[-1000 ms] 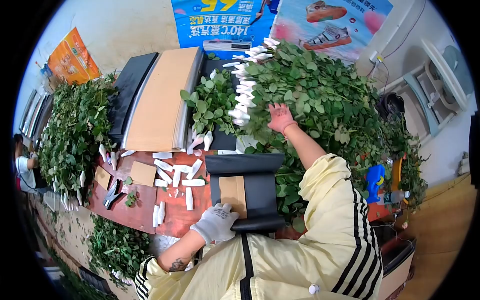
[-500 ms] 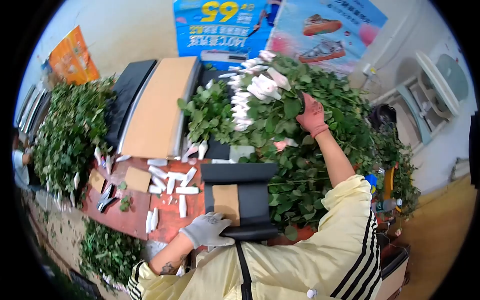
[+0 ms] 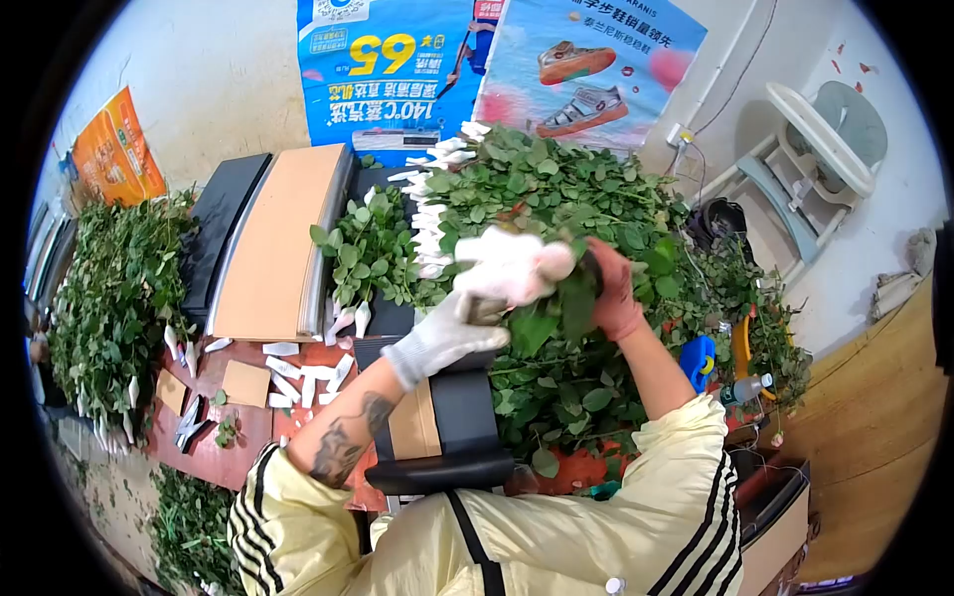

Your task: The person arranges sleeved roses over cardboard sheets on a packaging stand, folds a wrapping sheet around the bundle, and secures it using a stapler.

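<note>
A blurred, pale bunch [image 3: 512,266] is gripped by its leafy stems in the pink-gloved right hand [image 3: 614,288], above the worktop [image 3: 243,422]. The grey-gloved left hand [image 3: 449,333] is held with fingers parted just beside it; contact cannot be made out. At the near edge, a card [image 3: 413,422] is laid on a black sheet [image 3: 472,412]. White sleeves [image 3: 341,372] are scattered left of it. The right side is covered by greenery [image 3: 586,189].

Your left glove [image 3: 442,336] is whitish, your right glove [image 3: 616,296] pink, your cream sleeves [image 3: 668,447] black-striped, the flowers [image 3: 509,266] pale pink.
</note>
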Demonstrator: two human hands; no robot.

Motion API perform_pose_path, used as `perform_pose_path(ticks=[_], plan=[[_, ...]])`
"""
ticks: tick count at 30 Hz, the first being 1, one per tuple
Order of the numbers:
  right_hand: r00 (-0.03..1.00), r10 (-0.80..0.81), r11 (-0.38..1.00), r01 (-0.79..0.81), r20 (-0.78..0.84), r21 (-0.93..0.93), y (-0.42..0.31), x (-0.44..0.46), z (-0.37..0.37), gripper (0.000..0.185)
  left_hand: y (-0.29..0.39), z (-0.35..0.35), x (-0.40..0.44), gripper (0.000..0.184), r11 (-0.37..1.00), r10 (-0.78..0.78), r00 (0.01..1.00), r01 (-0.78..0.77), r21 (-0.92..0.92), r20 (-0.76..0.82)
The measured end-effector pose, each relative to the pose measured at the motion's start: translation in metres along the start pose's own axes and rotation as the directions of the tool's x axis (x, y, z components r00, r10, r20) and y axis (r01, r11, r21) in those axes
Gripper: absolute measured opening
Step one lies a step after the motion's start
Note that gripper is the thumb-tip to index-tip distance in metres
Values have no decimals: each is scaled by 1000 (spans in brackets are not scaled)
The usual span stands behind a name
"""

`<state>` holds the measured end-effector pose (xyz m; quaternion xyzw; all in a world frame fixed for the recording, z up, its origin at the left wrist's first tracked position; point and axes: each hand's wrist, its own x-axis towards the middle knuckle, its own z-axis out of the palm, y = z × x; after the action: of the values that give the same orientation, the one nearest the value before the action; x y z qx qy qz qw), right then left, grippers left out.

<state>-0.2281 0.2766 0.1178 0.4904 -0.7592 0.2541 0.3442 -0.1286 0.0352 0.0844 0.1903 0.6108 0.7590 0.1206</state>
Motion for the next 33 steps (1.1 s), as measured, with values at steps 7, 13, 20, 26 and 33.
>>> perform_pose_path(ticks=[7,13,20,26,33], plan=[[995,94,993,-91,38,-75,-5,-28,5,59,-21,14,4,58,927,231,973,-220,305,0],[973,227,933,-228,-38,-279,104,-38,-92,52,7,-1,-41,54,823,163,985,-167,543,55],[739,96,898,-353,-667,-261,124,10,-325,35,-57,-53,-152,68,615,-363,916,100,782,168],[714,381,699,194,-588,689,58,51,-353,46,-76,-44,-169,73,514,-451,871,73,855,196],[721,675,577,-385,-156,720,-25,31,-188,61,-70,-21,-185,68,344,-423,895,16,939,140]])
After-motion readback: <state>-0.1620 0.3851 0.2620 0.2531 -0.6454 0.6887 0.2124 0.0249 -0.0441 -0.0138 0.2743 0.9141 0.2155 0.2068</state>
